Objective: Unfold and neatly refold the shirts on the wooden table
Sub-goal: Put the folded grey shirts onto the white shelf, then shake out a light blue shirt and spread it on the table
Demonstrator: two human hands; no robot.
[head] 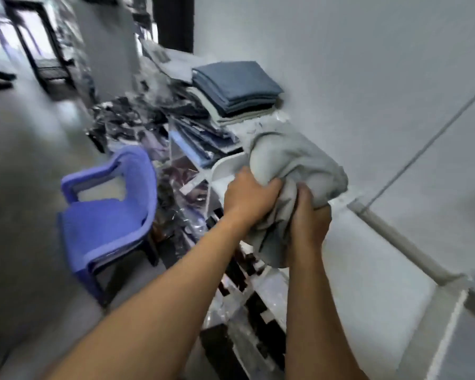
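Head view, and it's blurry: both hands meet just right of frame centre, bunched into a grey shirt [291, 163]. The left hand [247, 196] clutches a fistful of it; the right hand [307, 215], just beside, grips the cloth too. Folded blue shirts [236, 86] sit stacked above centre. A purple chair [107, 215] stands at left.

Blue plastic chair [107, 215], white wall [368, 64]
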